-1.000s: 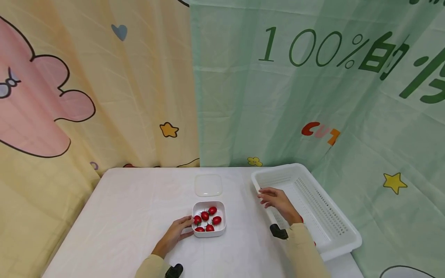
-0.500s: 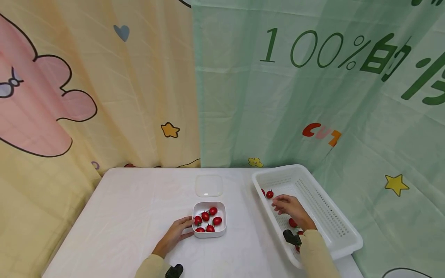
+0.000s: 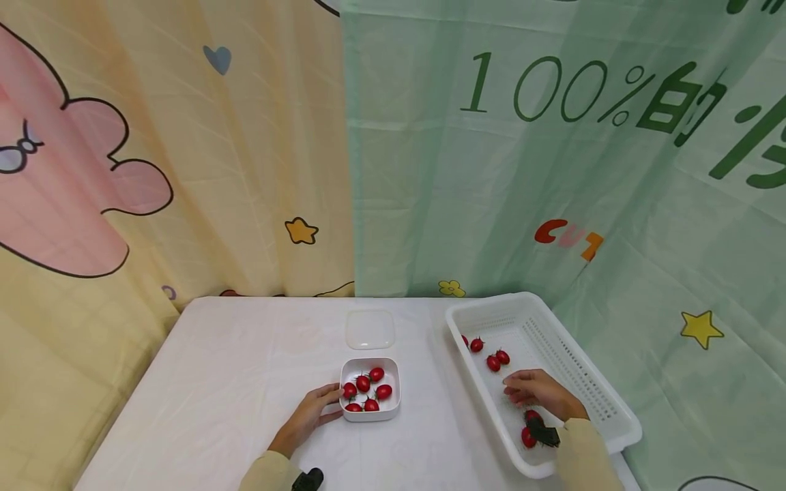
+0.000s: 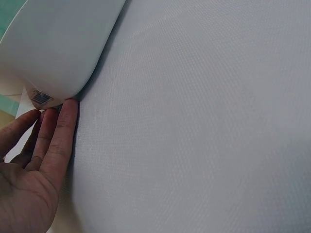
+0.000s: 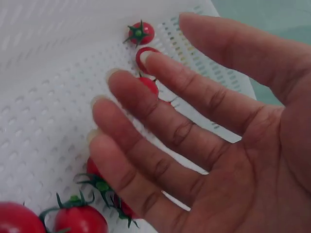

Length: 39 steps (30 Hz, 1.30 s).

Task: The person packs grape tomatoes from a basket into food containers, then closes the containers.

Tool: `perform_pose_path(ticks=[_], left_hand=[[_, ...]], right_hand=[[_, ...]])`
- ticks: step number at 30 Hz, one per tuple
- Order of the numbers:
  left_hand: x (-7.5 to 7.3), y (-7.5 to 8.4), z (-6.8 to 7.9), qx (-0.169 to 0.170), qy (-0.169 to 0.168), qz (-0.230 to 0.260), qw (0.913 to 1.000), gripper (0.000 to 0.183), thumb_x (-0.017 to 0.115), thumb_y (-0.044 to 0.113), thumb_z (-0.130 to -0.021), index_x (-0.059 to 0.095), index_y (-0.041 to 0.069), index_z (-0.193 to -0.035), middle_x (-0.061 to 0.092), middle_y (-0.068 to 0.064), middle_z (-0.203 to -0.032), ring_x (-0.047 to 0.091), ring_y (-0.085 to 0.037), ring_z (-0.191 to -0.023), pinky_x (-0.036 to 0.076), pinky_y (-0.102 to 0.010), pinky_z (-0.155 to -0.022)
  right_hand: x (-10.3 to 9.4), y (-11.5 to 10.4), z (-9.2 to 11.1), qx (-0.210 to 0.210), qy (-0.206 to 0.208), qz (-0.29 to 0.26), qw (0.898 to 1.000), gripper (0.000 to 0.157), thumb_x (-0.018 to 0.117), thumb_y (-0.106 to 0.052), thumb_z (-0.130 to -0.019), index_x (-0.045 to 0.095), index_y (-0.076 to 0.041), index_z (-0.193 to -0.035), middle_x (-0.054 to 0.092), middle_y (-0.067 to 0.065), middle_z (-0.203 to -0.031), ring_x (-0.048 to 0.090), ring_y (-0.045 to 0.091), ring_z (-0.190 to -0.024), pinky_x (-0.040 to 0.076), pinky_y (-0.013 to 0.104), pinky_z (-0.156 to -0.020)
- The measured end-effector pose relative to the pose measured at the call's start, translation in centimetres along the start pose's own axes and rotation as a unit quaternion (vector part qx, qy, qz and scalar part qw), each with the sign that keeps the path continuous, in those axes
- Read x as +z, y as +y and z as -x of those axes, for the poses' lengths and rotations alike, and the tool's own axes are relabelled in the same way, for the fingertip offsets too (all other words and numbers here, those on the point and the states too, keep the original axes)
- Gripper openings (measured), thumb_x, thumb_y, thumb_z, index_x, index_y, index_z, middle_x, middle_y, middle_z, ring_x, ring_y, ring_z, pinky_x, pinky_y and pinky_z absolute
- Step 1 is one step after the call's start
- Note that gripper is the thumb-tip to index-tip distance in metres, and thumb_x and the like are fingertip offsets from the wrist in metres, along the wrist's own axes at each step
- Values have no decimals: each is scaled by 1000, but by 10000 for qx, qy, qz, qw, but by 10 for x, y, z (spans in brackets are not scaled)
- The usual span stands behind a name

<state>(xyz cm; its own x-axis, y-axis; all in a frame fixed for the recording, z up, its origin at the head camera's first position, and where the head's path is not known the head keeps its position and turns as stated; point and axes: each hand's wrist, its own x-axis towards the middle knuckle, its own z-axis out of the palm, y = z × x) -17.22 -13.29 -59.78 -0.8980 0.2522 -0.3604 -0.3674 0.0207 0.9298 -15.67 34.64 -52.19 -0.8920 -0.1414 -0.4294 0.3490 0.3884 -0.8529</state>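
Observation:
A small white box (image 3: pixel 396 402) holding several cherry tomatoes (image 3: pixel 383 391) stands mid-table. My left hand (image 3: pixel 310 414) touches its left side with outstretched fingers. Close up in the left wrist view, the fingertips of my left hand (image 4: pixel 41 150) meet the box (image 4: pixel 63 43) by a barcode label. Over the large white basket (image 3: pixel 589 409) hovers my right hand (image 3: pixel 543 392), fingers spread and palm bare in the right wrist view. Red tomatoes (image 3: pixel 494 363) lie beyond it in the basket, and more tomatoes (image 5: pixel 80 221) with green stems sit below its fingers.
A clear flat lid (image 3: pixel 370 329) lies behind the small box on the white-covered table (image 3: pixel 245 354). Printed curtains (image 3: pixel 417 170) hang along the table's back and sides. The basket's raised rim (image 3: pixel 485 402) stands between my right hand and the small box.
My right hand has moved from the basket's left rim rightward and nearer me, over the basket's interior, uncovering tomatoes there. My left hand stays at the small box.

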Motion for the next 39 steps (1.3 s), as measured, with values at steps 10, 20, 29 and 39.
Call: perform_pose_path(ticks=[10, 20, 29, 39], left_hand=[[0, 0, 1, 57, -51, 15, 10000, 58, 55, 24, -98, 38, -16, -136, 54, -24, -126, 56, -23, -107, 53, -42, -93], [-1, 0, 1, 47, -54, 29, 10000, 58, 55, 24, -98, 38, -16, -136, 54, -24, -126, 57, -23, -107, 53, -42, -93], [-1, -1, 0, 62, -83, 37, 9999, 58, 54, 24, -98, 37, -17, -136, 54, -25, -126, 58, -23, -107, 54, -42, -92], [0, 2, 2, -5, -24, 4, 10000, 59, 54, 25, -99, 37, -16, -137, 50, -29, -130, 56, -27, -110, 53, -43, -93]], right_hand=[[-7, 7, 9, 607, 49, 206, 9979, 36, 62, -25, -93, 66, 8, -107, 70, 13, -95, 66, 25, -85, 58, 40, -77], [-4, 7, 14, 1152, 5, 431, 9924, 28, 64, -25, -90, 68, 1, -98, 68, 7, -93, 65, 22, -88, 50, 37, -75], [2, 16, 12, 1166, -434, 101, 9922, 23, 62, -18, -92, 70, 2, -100, 69, 8, -93, 65, 25, -86, 50, 45, -87], [8, 18, 5, 1340, -942, 233, 9862, 25, 61, -21, -93, 72, 0, -101, 71, 11, -92, 67, 26, -83, 59, 47, -78]])
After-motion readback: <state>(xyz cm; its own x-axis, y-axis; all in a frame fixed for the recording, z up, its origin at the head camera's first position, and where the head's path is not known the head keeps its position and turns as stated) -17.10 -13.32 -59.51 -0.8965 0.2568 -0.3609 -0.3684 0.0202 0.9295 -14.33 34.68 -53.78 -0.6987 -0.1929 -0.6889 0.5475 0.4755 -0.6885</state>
